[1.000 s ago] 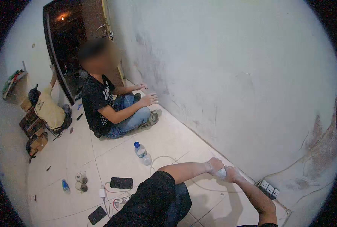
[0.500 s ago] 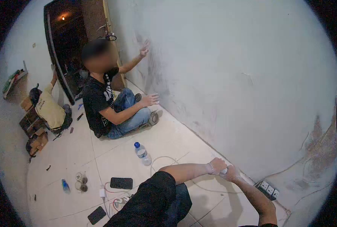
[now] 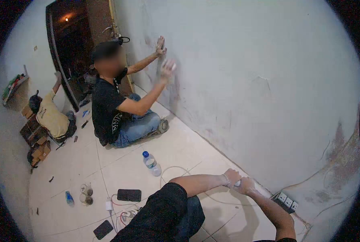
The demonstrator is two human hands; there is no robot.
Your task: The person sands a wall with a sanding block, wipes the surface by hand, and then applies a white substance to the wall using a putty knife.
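My left hand [image 3: 231, 177], with a bracelet at the wrist, is closed low beside the foot of the wall [image 3: 244, 101]. Right against it, my right hand [image 3: 247, 186] is closed too. Between them shows a small whitish object [image 3: 238, 183], mostly covered by the fingers; its kind cannot be made out. Both hands are above the tiled floor [image 3: 212, 169], near the wall's bottom edge.
A seated co-worker [image 3: 107, 109] has both hands at the wall. Another person [image 3: 53, 117] crouches near the doorway. A water bottle [image 3: 151, 163], a phone [image 3: 129, 195], a second phone [image 3: 103, 230], cables and a socket strip [image 3: 285, 202] lie on the floor.
The co-worker's lower hand has risen from near the knee to the wall, and their other hand has shifted slightly up. My two hands have hardly moved.
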